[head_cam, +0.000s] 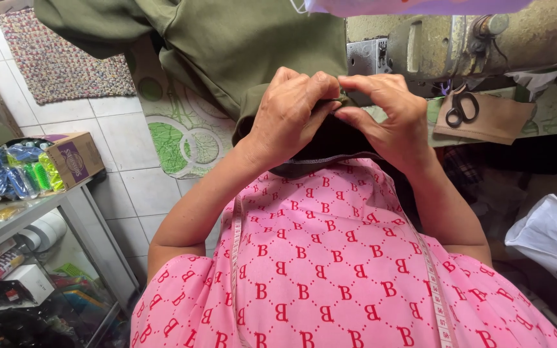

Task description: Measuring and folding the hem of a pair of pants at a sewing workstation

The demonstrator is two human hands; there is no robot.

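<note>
- The person is working the edge of a green garment (pixel 227 45) at the front of a sewing machine (pixel 478 38), and the step in hand looks like folding or lining up a hem or cuff by finger.
- The left hand (pixel 288 116) is curling over the cloth, fingers bent and thumb tucked under, pinching the green edge together with a black cloth (pixel 330 145) lying beneath it.
- The right hand (pixel 391 116) is meeting it from the other side, fingertips closing on the same small fold; both hands are grasping, neither is loose.
- The pinched spot itself is hiding behind the knuckles, so I cannot tell whether a pin or needle is between the fingers.
- In my judgement the next move is calling for a steady pinch and a small, even turn of the edge, keeping both layers flush so the fold is not slipping.
- The garment is draping from the machine's left end down toward the person's chest; it is olive, soft and matte, hanging in heavy folds, while the black piece is showing a neat stitched edge.
- A tape measure (pixel 236 258) is hanging round the person's neck over a pink top.
- Scissors (pixel 462 106) are resting on a brown card near the table's right side, well apart from the hands.
</note>
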